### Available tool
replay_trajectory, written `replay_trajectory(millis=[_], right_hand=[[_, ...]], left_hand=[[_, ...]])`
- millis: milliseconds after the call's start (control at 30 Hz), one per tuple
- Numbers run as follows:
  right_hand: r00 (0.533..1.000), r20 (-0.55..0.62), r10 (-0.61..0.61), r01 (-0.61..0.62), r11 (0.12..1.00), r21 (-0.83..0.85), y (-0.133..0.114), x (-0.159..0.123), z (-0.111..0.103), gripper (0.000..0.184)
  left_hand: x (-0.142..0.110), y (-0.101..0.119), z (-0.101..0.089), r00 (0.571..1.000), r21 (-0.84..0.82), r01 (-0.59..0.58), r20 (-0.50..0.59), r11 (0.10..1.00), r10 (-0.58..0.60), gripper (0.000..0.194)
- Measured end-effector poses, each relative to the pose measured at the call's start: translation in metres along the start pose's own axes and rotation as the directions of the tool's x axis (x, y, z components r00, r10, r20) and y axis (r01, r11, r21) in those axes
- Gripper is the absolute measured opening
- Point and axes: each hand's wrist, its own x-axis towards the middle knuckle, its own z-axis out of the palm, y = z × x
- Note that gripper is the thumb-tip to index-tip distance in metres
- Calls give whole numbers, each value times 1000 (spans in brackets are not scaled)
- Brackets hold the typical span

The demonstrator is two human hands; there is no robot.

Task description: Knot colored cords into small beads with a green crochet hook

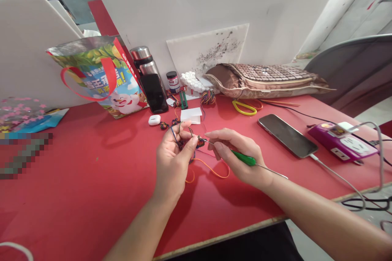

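Observation:
My left hand (174, 151) pinches a small piece of multicoloured crochet work (200, 142) between thumb and fingers, with dark yarn looped over its fingers. In my right hand (239, 151) is a crochet hook with a green handle (245, 158), held like a pen. Its metal tip meets the crochet piece at the left thumb; whether it sits inside a stitch is too small to tell. A loose orange strand (214, 171) curls on the red table below the hands. Behind them lies a ball of multicoloured yarn (208, 97).
On the red table (92, 195) stand a colourful bag (104, 77), a steel flask (143, 59), an upright phone (154, 94) and an earbud case (154, 120). Yellow-handled scissors (244, 108), a charging phone (286, 135), a purple power strip (343, 140) and a beaded cushion (266, 79) are to the right.

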Motion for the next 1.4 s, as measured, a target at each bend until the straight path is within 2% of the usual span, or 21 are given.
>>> replay_trajectory(millis=[167,233,400,533,700,867,1000,1100,1300,1400], right_hand=[[1000,-5,11,-11,1000,-9,0,0,0,23],[1000,-7,12,-12,1000,-4,1,0,0,22],[999,-39,4,-2,998,63,4,0,2,21],[999,-35,19,-15,992,127,6,1,4,21],[998,-68,-2,5,999,51,5,2,1,16],[995,-77,70,-57,987,151,5,4,-1,16],[985,-56,163,-152,975,162,6,7,-2,22],[981,-43,190,-180,969,170,5,8,-2,25],[991,-4,133,-130,974,187,3,6,-2,15],[995,24,99,-102,980,173,3,5,-4,17]], left_hand=[[0,-2,-1,997,101,-82,0,992,82,26],[0,-2,-2,996,107,-94,13,990,93,29],[2,-2,-1,993,-34,22,114,999,-18,48],[4,-2,-1,985,-83,112,144,990,-100,54],[2,1,-1,978,-55,109,187,993,-97,56],[2,3,0,977,7,74,201,997,-73,57],[2,1,0,979,31,61,193,998,-66,63],[1,0,-1,979,36,65,193,997,-71,66],[0,-2,-1,977,22,75,199,997,-78,66],[1,-3,-2,979,49,52,197,997,-60,65]])
